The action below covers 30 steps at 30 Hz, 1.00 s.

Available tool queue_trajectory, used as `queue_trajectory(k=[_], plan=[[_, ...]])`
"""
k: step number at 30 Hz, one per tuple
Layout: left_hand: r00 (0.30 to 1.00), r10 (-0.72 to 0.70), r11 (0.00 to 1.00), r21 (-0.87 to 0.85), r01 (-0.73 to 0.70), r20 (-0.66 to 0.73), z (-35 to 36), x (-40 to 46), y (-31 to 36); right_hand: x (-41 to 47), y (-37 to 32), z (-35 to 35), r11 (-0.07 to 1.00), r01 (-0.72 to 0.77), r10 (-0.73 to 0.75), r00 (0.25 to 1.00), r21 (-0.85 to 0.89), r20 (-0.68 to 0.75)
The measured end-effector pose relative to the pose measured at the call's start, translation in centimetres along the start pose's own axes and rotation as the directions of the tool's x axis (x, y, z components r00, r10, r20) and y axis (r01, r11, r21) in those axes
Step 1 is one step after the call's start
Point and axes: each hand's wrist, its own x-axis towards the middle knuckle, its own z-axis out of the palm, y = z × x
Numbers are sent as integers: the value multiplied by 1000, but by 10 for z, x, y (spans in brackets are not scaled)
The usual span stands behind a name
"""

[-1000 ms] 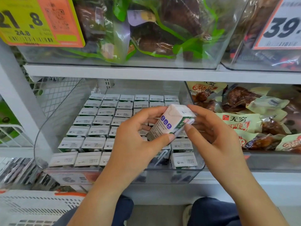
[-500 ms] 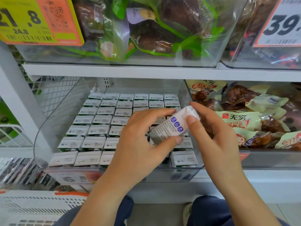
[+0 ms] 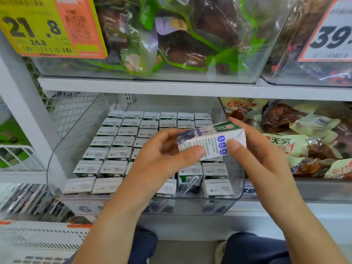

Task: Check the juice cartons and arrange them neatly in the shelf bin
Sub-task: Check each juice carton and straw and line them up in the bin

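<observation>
Two hands hold one small juice carton (image 3: 211, 141) on its side just above the front right part of the clear shelf bin (image 3: 57, 155). Your left hand (image 3: 152, 168) grips the carton's left end, thumb curled along the printed near face and the other fingers wrapped behind it. Your right hand (image 3: 261, 161) pinches the right end, thumb pressed on the white face just beside the blue icons, with the fingers curled over the green top edge at the far side. Nearest you, below the bin, your knees in dark blue trousers (image 3: 253, 248) show, and a white perforated crate (image 3: 38, 242) with an orange rim sits below the bin to its left. Inside the bin the other cartons (image 3: 114, 141) stand upright in tidy rows from front wall to back; one carton (image 3: 189, 178) near the front right, just under the held one, shows its green face and a wrapped straw. Right of the bin, a second clear bin holds packets of brown snack meat (image 3: 304, 138). Above the bin, past the white shelf board (image 3: 190, 90), lie green-edged bags of dark produce (image 3: 190, 39), with a yellow and orange price tag (image 3: 49, 27) reading 21.8 to their left and a white tag (image 3: 331, 33) to their right.
</observation>
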Motion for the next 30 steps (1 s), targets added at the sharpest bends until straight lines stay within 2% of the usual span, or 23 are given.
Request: queue_trajectory(k=[3, 8, 12, 15, 17, 20, 22, 30], plan=[[999, 33, 999, -20, -34, -26, -3, 0, -1, 0, 0, -5, 998, -3, 4, 1000, -69, 6], [994, 101, 989, 100, -104, 33, -13, 1, -2, 0, 3, -11, 977, 48, -37, 998, -207, 58], [987, 146, 966, 207, -156, 66, -15, 2, -5, -1, 9, -12, 909, 114, -109, 993, -401, 36], [981, 179, 940, 282, -191, 68, -14, 2, -8, -1, 11, -10, 871, 133, -145, 989, -472, 11], [977, 211, 902, 377, -209, 39, -12, 2, -11, -1, 12, -7, 843, 167, -192, 981, -511, 4], [949, 314, 779, 578, -243, -24, -3, 1, -16, -1, 12, -3, 794, 239, -285, 959, -558, 5], [923, 383, 712, 650, -266, -42, 2, 1, -17, -1, 14, -2, 763, 295, -362, 932, -574, -1], [840, 539, 650, 662, -373, -56, 3, 0, -16, -3, 15, 3, 709, 386, -511, 858, -590, -52]])
